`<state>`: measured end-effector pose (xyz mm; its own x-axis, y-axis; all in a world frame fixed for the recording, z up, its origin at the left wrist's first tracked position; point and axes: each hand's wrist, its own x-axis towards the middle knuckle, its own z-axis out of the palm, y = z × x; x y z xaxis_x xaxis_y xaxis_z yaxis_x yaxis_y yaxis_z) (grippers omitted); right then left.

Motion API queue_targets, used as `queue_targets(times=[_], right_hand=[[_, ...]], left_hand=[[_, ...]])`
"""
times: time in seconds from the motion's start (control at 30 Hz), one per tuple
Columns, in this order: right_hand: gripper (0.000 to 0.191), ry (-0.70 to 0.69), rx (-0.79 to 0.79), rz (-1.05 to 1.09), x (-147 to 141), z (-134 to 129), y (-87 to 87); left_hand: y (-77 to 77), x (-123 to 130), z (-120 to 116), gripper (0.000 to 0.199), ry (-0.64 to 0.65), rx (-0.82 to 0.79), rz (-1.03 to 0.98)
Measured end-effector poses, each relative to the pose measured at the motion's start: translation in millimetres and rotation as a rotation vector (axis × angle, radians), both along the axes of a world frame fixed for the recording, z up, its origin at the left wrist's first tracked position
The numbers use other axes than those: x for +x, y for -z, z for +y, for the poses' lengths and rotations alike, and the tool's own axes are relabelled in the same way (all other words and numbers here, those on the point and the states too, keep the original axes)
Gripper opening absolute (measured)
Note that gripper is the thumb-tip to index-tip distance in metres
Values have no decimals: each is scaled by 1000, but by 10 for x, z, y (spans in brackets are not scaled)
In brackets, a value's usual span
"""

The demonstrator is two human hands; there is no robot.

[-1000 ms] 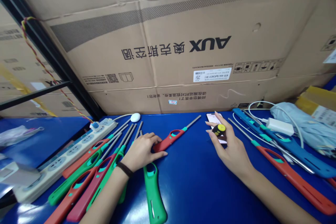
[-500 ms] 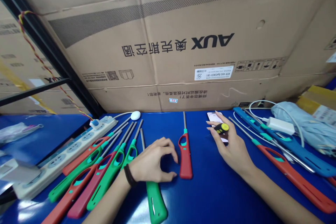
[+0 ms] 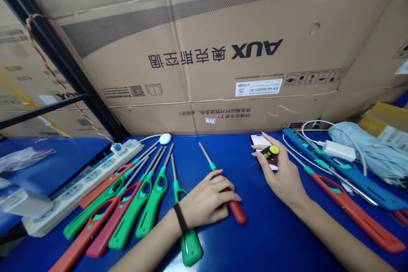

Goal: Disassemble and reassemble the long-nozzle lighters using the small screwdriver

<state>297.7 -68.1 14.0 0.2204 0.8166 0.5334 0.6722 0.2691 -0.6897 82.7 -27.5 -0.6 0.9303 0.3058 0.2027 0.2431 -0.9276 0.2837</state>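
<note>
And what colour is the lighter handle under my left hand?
The handle is red; the head view shows it best.

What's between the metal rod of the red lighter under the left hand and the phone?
Just blue table: in the head view, the stretch from the rod of the red lighter across to the phone is bare.

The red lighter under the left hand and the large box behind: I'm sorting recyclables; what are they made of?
Red lighter handle: likely smooth plastic, from its even color and soft sheen; rod probably metal, grey and shiny. Large box: matte cardboard, judging by its brown, creased surface.
</note>
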Motion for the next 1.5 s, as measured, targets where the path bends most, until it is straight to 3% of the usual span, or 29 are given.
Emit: queue_targets(times=[0.17, 0.3, 0.43, 0.57, 0.77, 0.97, 1.27, 1.5], right_hand=[[51, 31, 56, 36, -3, -7, -49], [50, 56, 109, 55, -2, 2, -56], [52, 27, 228, 157, -7, -16, -82], [47, -49, 348, 276, -6, -104, -161], [34, -257, 239, 433, -85, -228, -182], [35, -283, 98, 424, -181, -226, -82], [31, -360, 123, 356, -167, -203, -1], [25, -491, -38, 415, -140, -177, -72]], left_hand=[[4, -39, -10, 49, -71, -191, -80], [6, -39, 0, 47, -86, -372, -179], [-6, -32, 25, 29, -121, -271, -167], [-5, -60, 48, 31, -121, -138, -118], [15, -99, 53, 33, -119, -99, -80], [12, -97, 48, 33, -126, -95, -79], [13, -94, 42, 33, -139, -90, -61], [3, -92, 36, 33, -152, -93, -55]])
